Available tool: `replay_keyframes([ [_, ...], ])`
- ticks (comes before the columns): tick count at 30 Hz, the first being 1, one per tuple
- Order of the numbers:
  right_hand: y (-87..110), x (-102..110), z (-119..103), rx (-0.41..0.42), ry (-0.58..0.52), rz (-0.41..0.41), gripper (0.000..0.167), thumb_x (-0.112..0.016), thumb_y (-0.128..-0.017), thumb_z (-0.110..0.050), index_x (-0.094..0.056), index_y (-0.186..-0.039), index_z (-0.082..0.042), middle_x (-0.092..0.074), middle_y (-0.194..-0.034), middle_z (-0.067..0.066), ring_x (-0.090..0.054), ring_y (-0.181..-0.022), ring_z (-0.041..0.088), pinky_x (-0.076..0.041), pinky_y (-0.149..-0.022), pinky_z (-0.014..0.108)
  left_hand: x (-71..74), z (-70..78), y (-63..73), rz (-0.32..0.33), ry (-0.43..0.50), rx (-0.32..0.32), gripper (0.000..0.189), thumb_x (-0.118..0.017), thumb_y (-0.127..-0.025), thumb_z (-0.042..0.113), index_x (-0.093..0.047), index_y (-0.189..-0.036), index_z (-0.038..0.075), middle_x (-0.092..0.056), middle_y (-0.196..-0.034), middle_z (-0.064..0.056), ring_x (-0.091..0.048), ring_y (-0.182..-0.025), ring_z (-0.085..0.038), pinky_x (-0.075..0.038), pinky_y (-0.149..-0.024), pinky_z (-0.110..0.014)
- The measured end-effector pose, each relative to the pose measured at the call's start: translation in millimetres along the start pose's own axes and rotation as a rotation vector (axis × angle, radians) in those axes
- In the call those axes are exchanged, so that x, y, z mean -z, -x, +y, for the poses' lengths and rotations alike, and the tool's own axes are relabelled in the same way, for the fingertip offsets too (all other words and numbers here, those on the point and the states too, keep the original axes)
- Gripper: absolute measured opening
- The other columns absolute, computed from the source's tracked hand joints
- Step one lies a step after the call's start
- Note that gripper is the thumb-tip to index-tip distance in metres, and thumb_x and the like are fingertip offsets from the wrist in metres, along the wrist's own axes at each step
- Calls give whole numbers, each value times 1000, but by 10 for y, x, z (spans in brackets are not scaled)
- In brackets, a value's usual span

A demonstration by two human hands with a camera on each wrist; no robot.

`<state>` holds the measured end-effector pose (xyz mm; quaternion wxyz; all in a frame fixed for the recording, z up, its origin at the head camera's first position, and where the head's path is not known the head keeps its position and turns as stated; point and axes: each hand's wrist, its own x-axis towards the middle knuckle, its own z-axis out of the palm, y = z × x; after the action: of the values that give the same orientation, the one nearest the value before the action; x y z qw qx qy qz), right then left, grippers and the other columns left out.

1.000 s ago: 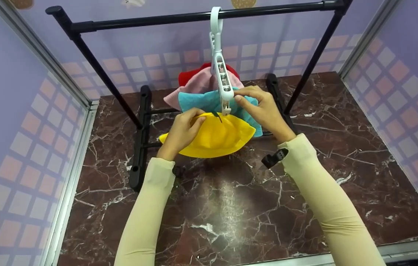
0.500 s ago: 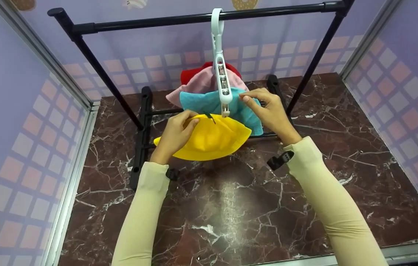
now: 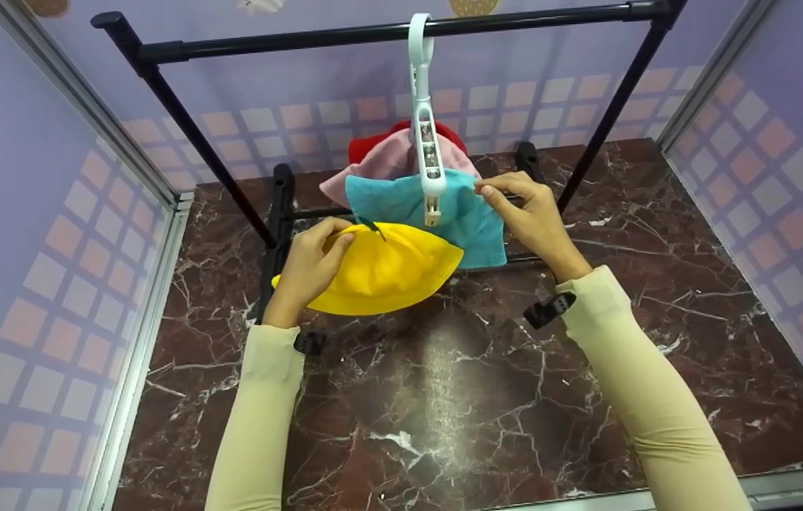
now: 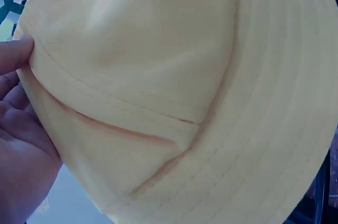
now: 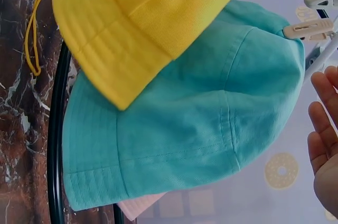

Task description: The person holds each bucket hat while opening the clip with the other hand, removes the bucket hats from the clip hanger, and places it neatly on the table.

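A yellow bucket hat (image 3: 391,273) with a small green leaf on its crown hangs from my left hand (image 3: 308,266). Thumb and fingers pinch its crown, as the left wrist view also shows on the hat's fabric (image 4: 132,76). My right hand (image 3: 533,216) is beside the turquoise bucket hat (image 3: 472,227), its fingers loosely bent and holding nothing. In the right wrist view those fingers (image 5: 325,123) are apart from the turquoise hat (image 5: 185,113). A beige clip (image 5: 309,28) grips that hat's crown. The front clip (image 3: 432,216) of the white hanger (image 3: 426,142) has nothing in it.
The hanger hooks over the black rack's top bar (image 3: 288,40). Behind the turquoise hat hang a pink hat (image 3: 387,156) and a red hat (image 3: 366,147). Tiled-pattern walls (image 3: 54,284) surround a dark marbled floor (image 3: 401,411).
My left hand has carried the yellow hat left and slightly down, away from the hanger's front clip. My right hand has drawn off to the right from the hanger's end.
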<state>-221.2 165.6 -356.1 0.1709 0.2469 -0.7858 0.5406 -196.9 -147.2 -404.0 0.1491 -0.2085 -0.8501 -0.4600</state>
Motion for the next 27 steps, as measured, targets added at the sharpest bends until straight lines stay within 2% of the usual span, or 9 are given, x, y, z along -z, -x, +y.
replay_keyframes([
  [5,17,14,32,-8,7,4,17,-59,-93,0,-70,-101,10,-69,-100,26,-54,-91,1,-43,-82,18,72,-28,50,23,-13,-8,20,-57,-96,15,-66,-103,-2,-69,-101,-14,-64,-92,-22,-52,-86,-34],
  [11,34,23,63,-15,-3,14,17,-59,-92,1,-71,-101,10,-69,-99,25,-55,-90,1,-44,-81,19,157,-73,117,58,5,-11,19,-59,-95,14,-67,-101,-2,-70,-98,-14,-64,-87,-22,-51,-80,-24],
  [16,43,26,85,-16,-4,22,17,-59,-92,1,-71,-100,10,-68,-98,26,-55,-88,1,-44,-81,18,223,-116,182,97,25,39,18,-59,-94,11,-67,-102,-2,-70,-98,-14,-64,-85,-23,-48,-78,-16],
  [21,45,28,114,-15,-10,34,16,-60,-92,2,-71,-100,10,-68,-97,27,-55,-88,1,-44,-80,18,274,-178,242,143,9,79,16,-58,-94,3,-66,-102,-7,-69,-98,-20,-63,-85,-26,-45,-76,-11],
  [23,46,28,122,-17,-16,35,16,-60,-92,2,-71,-100,10,-68,-97,27,-55,-88,2,-44,-80,19,300,-196,266,163,4,96,15,-57,-93,1,-65,-101,-10,-69,-97,-22,-63,-84,-23,-45,-76,-10],
  [27,50,28,141,-20,-28,34,16,-59,-92,2,-71,-99,11,-68,-97,28,-55,-88,3,-45,-79,20,374,-226,321,203,3,143,16,-58,-93,3,-66,-101,-9,-69,-97,-21,-58,-81,-7,-44,-74,-10],
])
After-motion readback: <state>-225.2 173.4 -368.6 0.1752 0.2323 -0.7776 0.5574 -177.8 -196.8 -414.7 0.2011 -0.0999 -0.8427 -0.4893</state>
